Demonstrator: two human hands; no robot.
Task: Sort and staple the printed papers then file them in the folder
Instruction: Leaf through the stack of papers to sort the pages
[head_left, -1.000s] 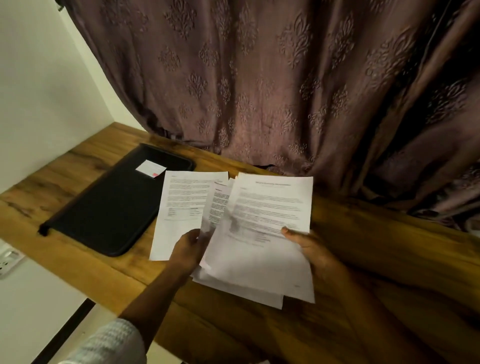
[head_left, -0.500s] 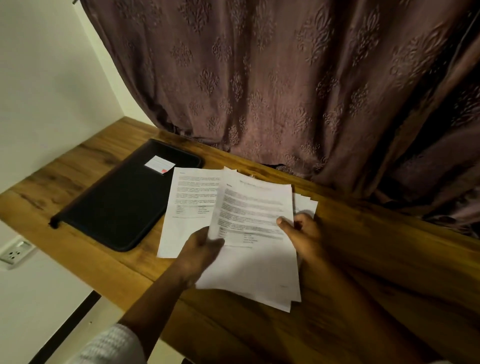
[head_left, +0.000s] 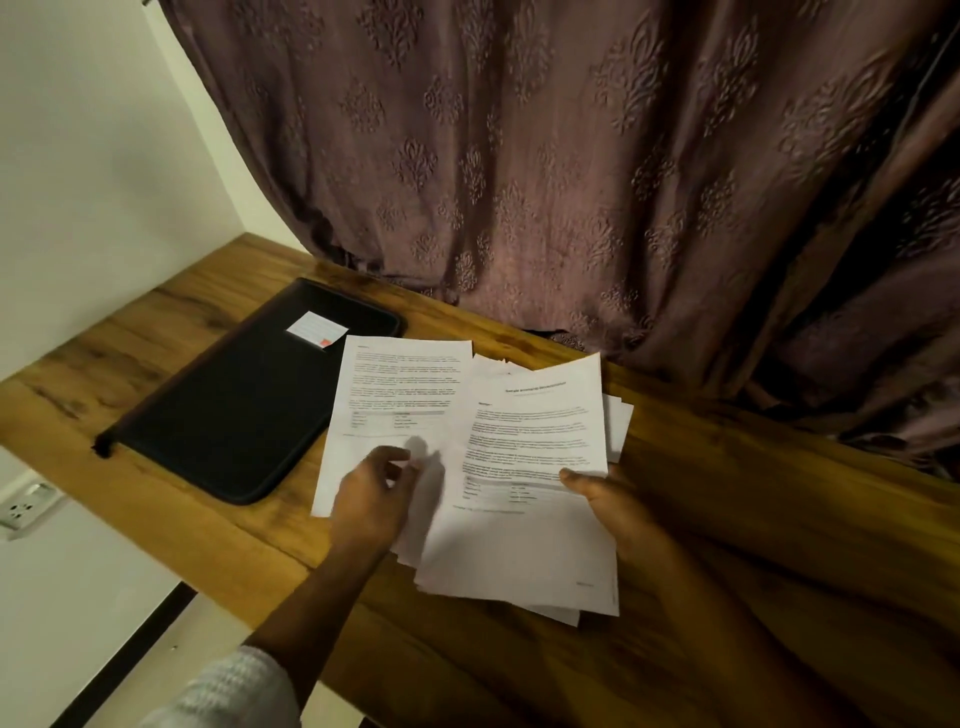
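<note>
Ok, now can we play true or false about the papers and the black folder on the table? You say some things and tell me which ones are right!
1. The black folder is closed. True.
2. The right hand holds a stack of papers. True.
3. A stapler sits on the table. False: no stapler can be seen anywhere.
4. The curtain is bright green. False: it is a dull purple-brown with a leafy pattern.
5. A single sheet lies flat between the folder and the stack. True.
</note>
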